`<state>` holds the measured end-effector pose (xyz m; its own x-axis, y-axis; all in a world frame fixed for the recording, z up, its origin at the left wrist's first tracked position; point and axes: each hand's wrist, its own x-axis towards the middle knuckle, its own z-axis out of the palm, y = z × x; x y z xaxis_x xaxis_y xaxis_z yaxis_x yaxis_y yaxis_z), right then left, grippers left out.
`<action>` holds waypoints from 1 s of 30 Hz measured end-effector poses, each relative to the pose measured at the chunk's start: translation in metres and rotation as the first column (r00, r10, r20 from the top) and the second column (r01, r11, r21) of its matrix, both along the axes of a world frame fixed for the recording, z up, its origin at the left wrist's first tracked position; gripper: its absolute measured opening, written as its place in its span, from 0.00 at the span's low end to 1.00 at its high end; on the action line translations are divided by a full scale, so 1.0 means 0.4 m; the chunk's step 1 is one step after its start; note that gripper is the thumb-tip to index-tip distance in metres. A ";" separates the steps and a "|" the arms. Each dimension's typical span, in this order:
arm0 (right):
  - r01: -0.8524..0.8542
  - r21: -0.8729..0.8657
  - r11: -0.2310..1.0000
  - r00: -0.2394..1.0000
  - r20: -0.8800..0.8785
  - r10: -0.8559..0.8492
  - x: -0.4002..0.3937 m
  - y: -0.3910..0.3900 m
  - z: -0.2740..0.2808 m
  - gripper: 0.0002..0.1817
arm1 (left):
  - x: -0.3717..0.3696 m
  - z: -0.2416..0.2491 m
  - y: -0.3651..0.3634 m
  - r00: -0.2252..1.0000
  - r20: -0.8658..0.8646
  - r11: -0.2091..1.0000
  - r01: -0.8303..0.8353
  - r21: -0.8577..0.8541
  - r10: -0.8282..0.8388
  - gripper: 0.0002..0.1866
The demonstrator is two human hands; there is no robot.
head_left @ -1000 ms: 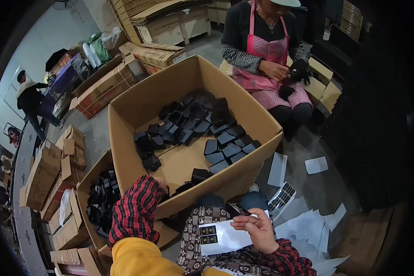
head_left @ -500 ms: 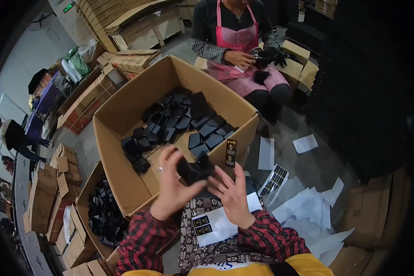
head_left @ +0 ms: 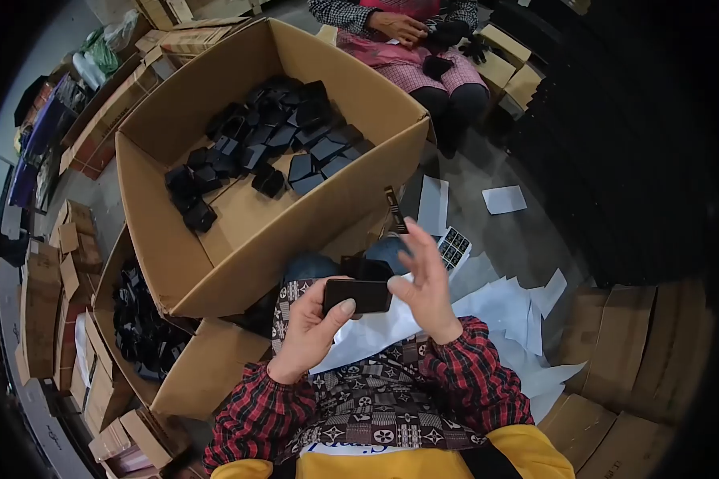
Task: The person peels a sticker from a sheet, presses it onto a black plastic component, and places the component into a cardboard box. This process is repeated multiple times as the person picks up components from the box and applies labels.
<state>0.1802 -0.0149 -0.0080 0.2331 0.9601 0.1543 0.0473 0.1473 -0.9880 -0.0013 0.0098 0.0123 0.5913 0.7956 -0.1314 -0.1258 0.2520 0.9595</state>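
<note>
My left hand (head_left: 310, 329) grips a small black box (head_left: 357, 295) over my lap, thumb on its near edge. My right hand (head_left: 424, 281) touches the box's right end with the lower fingers, while a dark label strip (head_left: 391, 209) sticks up from its raised fingertips. A white backing sheet (head_left: 375, 326) lies on my lap under both hands. In front of me stands a large open cardboard carton (head_left: 240, 239) holding several identical black boxes (head_left: 276, 140).
A smaller carton (head_left: 140, 319) of black items sits at my left. White sheets (head_left: 511, 307) and a label sheet (head_left: 454, 246) litter the floor on the right. A person in a pink apron (head_left: 407, 36) sits beyond the big carton. Cardboard boxes (head_left: 52, 279) are stacked at left.
My left hand took a black box out of the big carton and brought it down to my lap. My right hand left the white sheet and now carries a label strip.
</note>
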 end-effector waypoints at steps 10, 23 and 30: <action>-0.091 -0.233 0.968 0.918 -0.396 -0.009 -0.085 -0.114 0.030 0.06 | -0.018 -0.046 -0.047 0.998 -0.023 0.998 -0.061 -0.004 0.061 0.23; -0.076 -0.305 0.949 0.942 -0.333 -0.032 -0.092 -0.113 0.023 0.05 | -0.018 -0.040 -0.061 0.999 -0.048 0.997 -0.019 -0.072 0.016 0.23; -0.053 -0.314 0.948 0.931 -0.359 -0.067 -0.092 -0.111 0.019 0.05 | -0.013 -0.050 -0.063 0.999 -0.039 0.997 -0.039 -0.074 0.036 0.23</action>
